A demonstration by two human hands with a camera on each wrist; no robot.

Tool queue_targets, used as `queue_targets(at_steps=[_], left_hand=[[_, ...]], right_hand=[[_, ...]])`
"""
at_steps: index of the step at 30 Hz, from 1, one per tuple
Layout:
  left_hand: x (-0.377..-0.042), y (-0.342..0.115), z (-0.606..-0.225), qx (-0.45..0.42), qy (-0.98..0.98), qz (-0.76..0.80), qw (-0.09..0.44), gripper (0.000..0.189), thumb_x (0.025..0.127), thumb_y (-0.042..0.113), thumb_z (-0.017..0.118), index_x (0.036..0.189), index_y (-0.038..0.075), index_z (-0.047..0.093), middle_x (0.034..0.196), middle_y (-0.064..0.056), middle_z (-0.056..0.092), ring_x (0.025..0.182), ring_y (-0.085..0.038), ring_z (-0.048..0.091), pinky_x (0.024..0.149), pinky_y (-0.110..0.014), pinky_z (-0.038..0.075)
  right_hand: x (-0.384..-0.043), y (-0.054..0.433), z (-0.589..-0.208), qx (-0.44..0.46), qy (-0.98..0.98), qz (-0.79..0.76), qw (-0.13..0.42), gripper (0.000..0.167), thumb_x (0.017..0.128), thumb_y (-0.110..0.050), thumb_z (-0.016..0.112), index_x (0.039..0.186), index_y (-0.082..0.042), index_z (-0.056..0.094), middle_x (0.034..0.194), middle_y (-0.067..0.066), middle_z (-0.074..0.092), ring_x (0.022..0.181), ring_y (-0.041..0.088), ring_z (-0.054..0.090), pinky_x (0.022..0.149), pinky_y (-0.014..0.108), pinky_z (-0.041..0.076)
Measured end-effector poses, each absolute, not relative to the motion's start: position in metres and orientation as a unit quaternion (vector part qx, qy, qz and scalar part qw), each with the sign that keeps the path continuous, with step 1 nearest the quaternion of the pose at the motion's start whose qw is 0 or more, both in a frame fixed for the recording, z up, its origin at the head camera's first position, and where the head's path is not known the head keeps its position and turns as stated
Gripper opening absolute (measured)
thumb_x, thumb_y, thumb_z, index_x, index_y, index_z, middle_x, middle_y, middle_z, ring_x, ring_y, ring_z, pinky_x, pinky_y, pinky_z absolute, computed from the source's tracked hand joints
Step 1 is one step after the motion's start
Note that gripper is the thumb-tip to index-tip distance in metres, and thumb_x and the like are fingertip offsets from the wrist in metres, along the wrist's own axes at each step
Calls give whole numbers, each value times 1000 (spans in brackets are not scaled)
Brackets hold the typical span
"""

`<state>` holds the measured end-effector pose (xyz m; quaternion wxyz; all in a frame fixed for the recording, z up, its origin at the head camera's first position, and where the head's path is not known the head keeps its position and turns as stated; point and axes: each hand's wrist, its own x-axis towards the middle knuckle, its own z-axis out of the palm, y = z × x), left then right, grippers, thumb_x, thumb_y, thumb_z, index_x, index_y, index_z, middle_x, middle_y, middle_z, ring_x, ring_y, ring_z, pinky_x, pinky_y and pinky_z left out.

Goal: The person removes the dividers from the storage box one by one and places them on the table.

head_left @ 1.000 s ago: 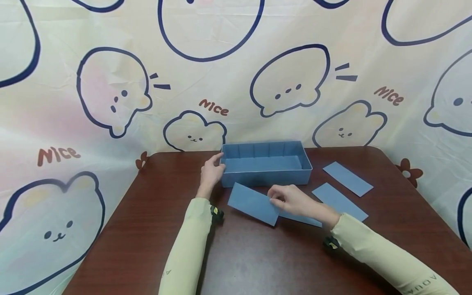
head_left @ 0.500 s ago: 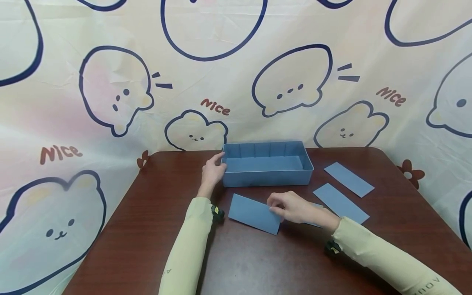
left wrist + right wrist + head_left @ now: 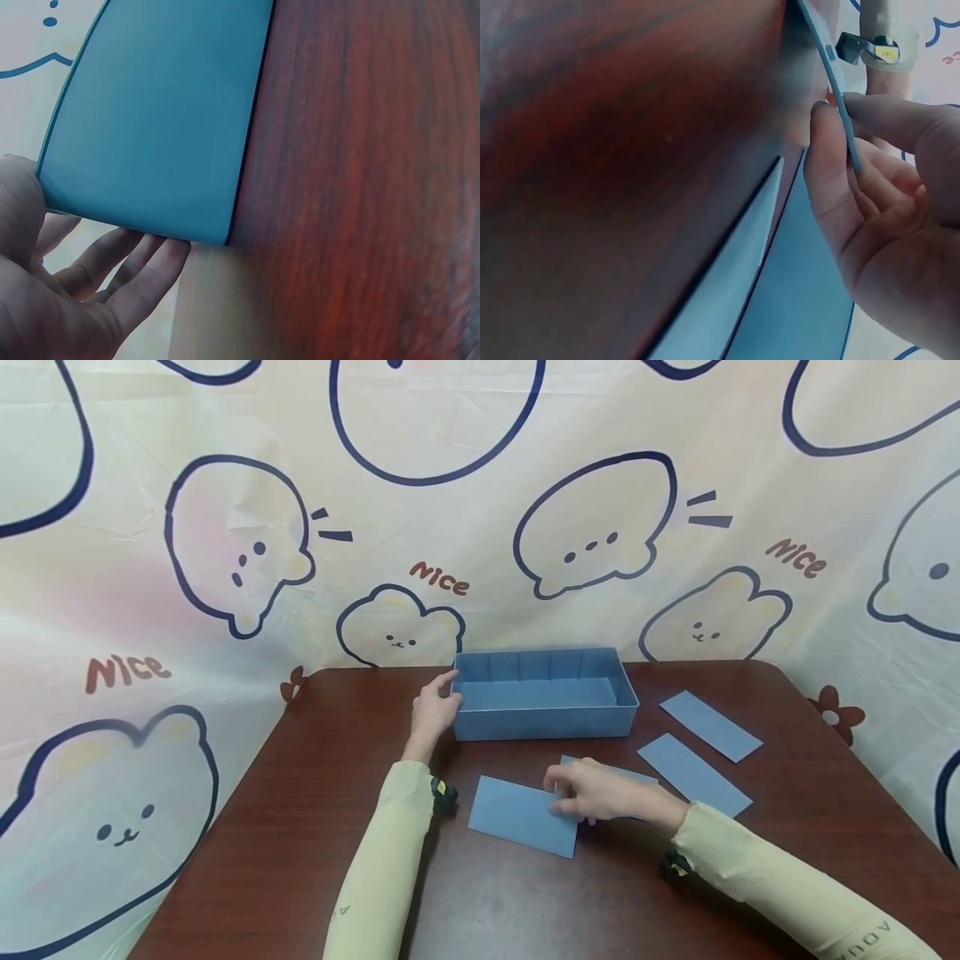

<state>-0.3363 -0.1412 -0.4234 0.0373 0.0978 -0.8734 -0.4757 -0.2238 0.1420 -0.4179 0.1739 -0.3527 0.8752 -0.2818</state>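
Note:
My left hand (image 3: 433, 714) holds the left end of an open blue box (image 3: 543, 724). In the left wrist view, several fingertips (image 3: 178, 255) touch the end wall beside the box's long blue side (image 3: 157, 127). My right hand (image 3: 603, 793) pinches the right edge of a flat rectangular blue panel (image 3: 517, 818) in front of the box. Seen edge-on by the right wrist camera, this panel (image 3: 831, 71) sits between thumb and forefinger. Another blue panel (image 3: 636, 776) lies beneath my right hand, partly hidden by it.
Two more blue panels, a nearer one (image 3: 693, 775) and a farther one (image 3: 711, 725), lie flat at the right. Ridges line the box's inner back wall. A printed cloth (image 3: 480, 527) hangs behind the brown table (image 3: 337, 793).
My right hand has drawn the pinched panel toward the front edge, uncovering part of the panel beneath. My left hand stays at the box's left end.

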Motion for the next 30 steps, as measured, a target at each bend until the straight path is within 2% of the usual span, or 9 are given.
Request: queue_targets(at_steps=[3, 9, 14, 23, 30], left_hand=[[-337, -141, -424, 96, -874, -475, 37, 50, 95, 24, 53, 143, 35, 49, 151, -7, 47, 99, -28, 61, 68, -34, 45], [-336, -141, -423, 99, -872, -477, 39, 50, 95, 23, 53, 143, 34, 49, 151, -7, 47, 94, -27, 63, 65, -32, 44], [-336, -142, -423, 101, -873, -476, 34, 50, 95, 23, 53, 143, 35, 49, 151, -7, 46, 95, -28, 63, 66, -33, 45], [-337, -141, -424, 101, -873, -476, 35, 50, 94, 23, 54, 143, 35, 49, 152, -7, 46, 117, -32, 56, 88, -46, 49], [-339, -142, -425, 99, -869, -483, 33, 50, 95, 22, 54, 143, 35, 49, 153, -7, 44, 127, -34, 52, 98, -53, 47]], right_hand=[[-223, 141, -420, -345, 882, -268, 174, 22, 90, -23, 70, 108, -13, 63, 77, -7, 64, 47, 8, 56, 47, 26, 50], [-225, 136, -422, -343, 902, -221, 140, 16, 87, -29, 74, 93, -18, 63, 74, -11, 58, 61, 3, 53, 57, 22, 47], [-223, 134, -422, -338, 907, -203, 148, 16, 85, -30, 75, 88, -19, 63, 70, -11, 56, 60, 4, 51, 56, 22, 45], [-223, 132, -421, -339, 905, -197, 164, 17, 85, -27, 75, 90, -15, 65, 70, -10, 57, 61, 5, 52, 56, 22, 46], [-224, 128, -423, -330, 910, -177, 176, 14, 86, -28, 74, 85, -19, 63, 68, -10, 55, 58, 5, 50, 54, 21, 43]])
